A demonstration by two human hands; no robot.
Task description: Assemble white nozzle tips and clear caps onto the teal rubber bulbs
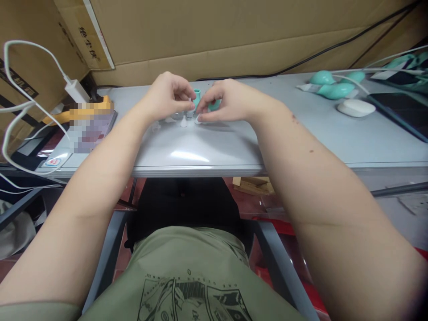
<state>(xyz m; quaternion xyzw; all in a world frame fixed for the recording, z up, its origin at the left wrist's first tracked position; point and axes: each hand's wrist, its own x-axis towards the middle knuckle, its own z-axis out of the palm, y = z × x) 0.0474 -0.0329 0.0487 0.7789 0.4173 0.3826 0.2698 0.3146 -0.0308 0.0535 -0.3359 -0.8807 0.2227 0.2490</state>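
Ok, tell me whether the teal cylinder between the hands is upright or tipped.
It looks upright: the teal cylinder shows its round rim at the top. Fingers partly hide its lower end.

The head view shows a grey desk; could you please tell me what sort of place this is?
Probably an indoor workspace, perhaps a makeshift one: a grey desk, cardboard standing behind it, and a chair pulled up to it.

The green shirt [187, 249] reads "ONE DEGREE"; cardboard [75, 22] bears Chinese characters [87, 43].
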